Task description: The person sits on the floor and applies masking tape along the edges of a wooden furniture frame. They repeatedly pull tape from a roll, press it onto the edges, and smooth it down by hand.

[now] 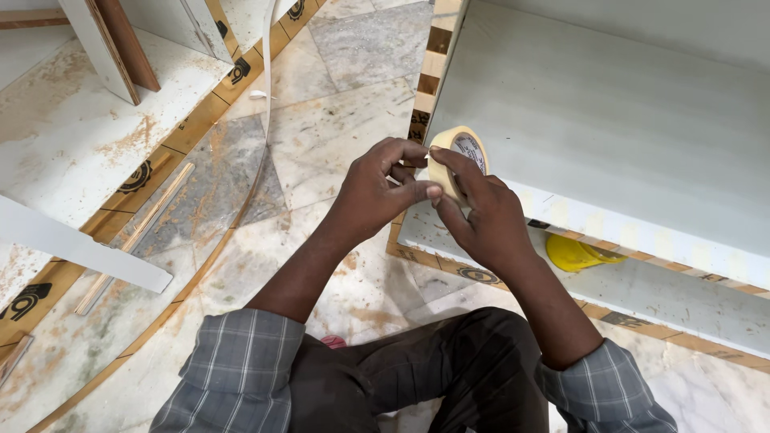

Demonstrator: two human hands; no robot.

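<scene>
Masking tape roll (459, 157), cream-coloured with a pale core, sits upright between your two hands just in front of the outer edge of a white laminated cabinet panel (609, 120). Your right hand (481, 216) cradles the roll from below and behind, fingers wrapped round its rim. Your left hand (377, 188) has thumb and forefinger pressed together at the roll's near face, apparently picking at the loose end; whether they already pinch a free tab cannot be told. No length of tape is drawn out, and no fresh strip shows on the panel's striped plywood edge (642, 240), so by the look of it the work stands at its start: the end is yet to be freed, pulled and stuck down. A yellow object (573, 252) lies under the panel's lower edge. Sawdust-stained marble floor (337, 136) spreads beyond, with a thin wooden strip (132, 236) and more white boards (76, 240) toward the left.
</scene>
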